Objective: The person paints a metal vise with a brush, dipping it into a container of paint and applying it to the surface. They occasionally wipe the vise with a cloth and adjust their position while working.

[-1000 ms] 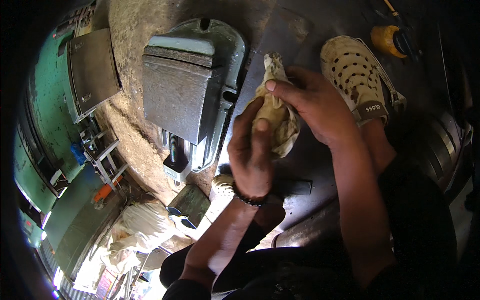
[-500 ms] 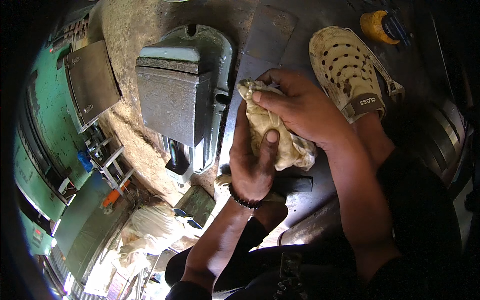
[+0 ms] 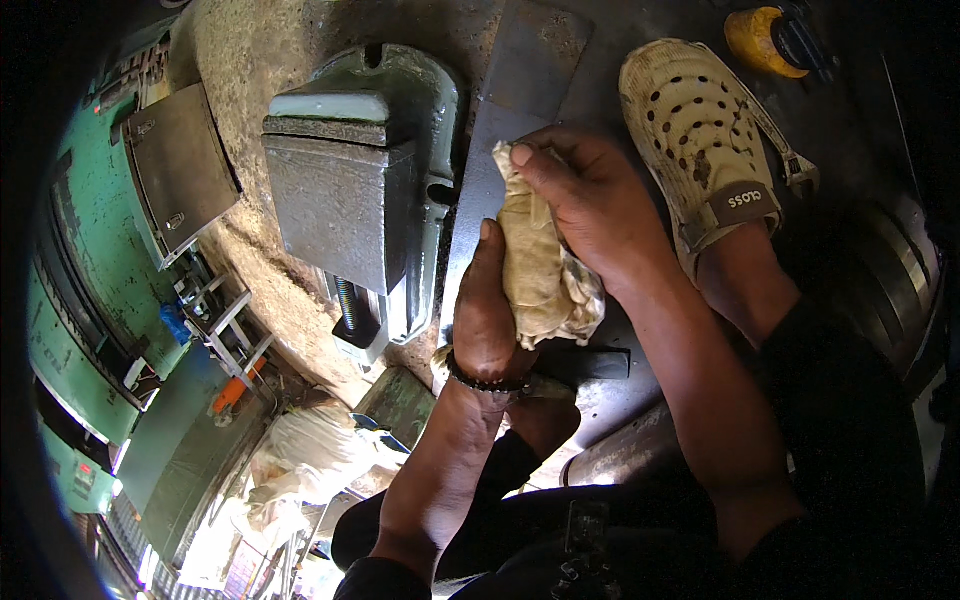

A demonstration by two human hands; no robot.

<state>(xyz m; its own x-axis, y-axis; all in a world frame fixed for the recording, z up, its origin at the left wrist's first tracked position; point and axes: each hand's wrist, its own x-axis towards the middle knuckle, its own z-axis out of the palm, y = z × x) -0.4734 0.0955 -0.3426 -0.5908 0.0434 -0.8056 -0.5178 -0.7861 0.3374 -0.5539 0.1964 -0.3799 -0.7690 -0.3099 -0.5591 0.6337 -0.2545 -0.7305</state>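
Observation:
A crumpled, stained cream rag (image 3: pixel 533 265) is between my two hands, above a dark metal plate. My right hand (image 3: pixel 600 205) pinches its upper end between thumb and fingers. Against the rag's left side, my left hand (image 3: pixel 488 315) cups it with the thumb pointing up; the other fingers are mostly hidden by the rag. A dark beaded bracelet (image 3: pixel 480 382) circles my left wrist. Just left of my hands stands a green and grey bench vise (image 3: pixel 335 205), which neither hand touches.
My foot in a beige perforated clog (image 3: pixel 690 120) rests on the dark plate (image 3: pixel 535 65), right of my hands. A yellow and black roll-shaped object (image 3: pixel 760 42) lies beyond it. Green machinery (image 3: pixel 95 240) lines the far left, near a pale plastic sheet (image 3: pixel 320 450).
My left thumb has come off the face of the rag and now stands up beside it. The rag hangs longer and narrower, its upper end lifted a little by my right hand.

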